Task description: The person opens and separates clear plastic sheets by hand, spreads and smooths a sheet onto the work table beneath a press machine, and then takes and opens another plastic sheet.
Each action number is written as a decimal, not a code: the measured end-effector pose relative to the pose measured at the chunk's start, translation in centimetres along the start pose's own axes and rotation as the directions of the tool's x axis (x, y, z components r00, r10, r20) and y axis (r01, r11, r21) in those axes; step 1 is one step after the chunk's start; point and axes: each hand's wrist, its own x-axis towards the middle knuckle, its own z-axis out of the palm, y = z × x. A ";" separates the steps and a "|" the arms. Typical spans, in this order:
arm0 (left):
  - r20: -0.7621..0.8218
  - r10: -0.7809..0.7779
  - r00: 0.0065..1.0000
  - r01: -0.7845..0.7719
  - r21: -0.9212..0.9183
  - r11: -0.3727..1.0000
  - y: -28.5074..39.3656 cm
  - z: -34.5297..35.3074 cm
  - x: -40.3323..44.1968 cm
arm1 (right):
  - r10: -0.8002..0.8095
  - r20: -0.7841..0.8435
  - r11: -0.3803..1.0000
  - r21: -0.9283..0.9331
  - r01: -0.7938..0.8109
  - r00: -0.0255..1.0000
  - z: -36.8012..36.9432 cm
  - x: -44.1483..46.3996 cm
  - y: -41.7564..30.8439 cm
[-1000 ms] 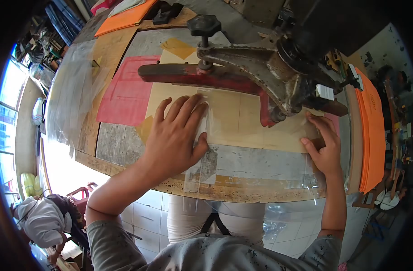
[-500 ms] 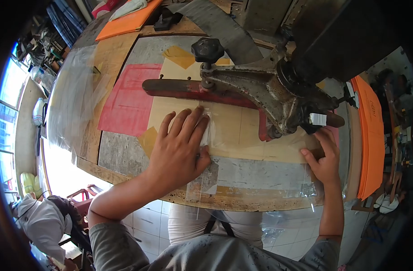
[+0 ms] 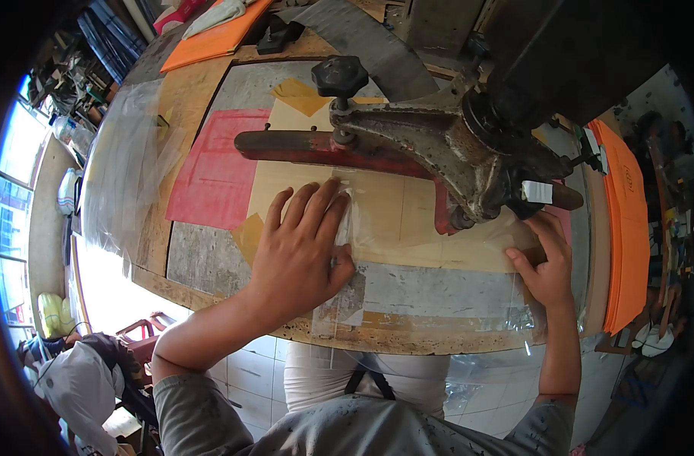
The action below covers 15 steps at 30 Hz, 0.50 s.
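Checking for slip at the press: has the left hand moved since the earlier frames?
No. Against the red sheet, the left hand shows no clear shift; both sit lower than in the first frame because the view moved.

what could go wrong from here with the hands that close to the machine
The right hand has fingertips beside the machine's metal arm, so they might get pinched if it moves. The clear plastic sheet looks loose and creased by the left hand, so it could wrinkle or slip.

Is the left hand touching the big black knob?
Apart: the head view shows the red bar between the left hand and the black knob.
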 end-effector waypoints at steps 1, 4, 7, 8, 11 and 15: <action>-0.002 0.006 1.000 -0.006 0.010 1.000 0.0 -0.1 0.0 | -0.003 -0.002 1.000 -0.004 0.003 1.000 0.0 0.0 0.0; -0.005 0.018 1.000 -0.018 0.024 1.000 0.1 -0.1 0.1 | -0.004 -0.005 1.000 0.004 0.004 1.000 0.0 0.1 0.0; -0.011 0.024 1.000 -0.024 0.025 0.999 0.1 -0.2 0.2 | 0.000 -0.001 1.000 0.006 0.000 1.000 -0.2 0.0 0.1; -0.007 0.024 1.000 -0.023 0.026 0.999 0.1 -0.2 0.2 | 0.000 0.003 1.000 0.006 0.000 1.000 -0.1 0.1 0.1; 0.003 0.008 1.000 -0.008 0.025 1.000 0.2 -0.2 0.2 | 0.009 0.001 1.000 0.020 -0.009 1.000 -0.1 -0.1 0.3; 0.015 -0.006 1.000 0.006 -0.019 1.000 0.3 -0.3 0.3 | -0.016 -0.010 1.000 0.014 0.016 1.000 -0.3 0.0 0.3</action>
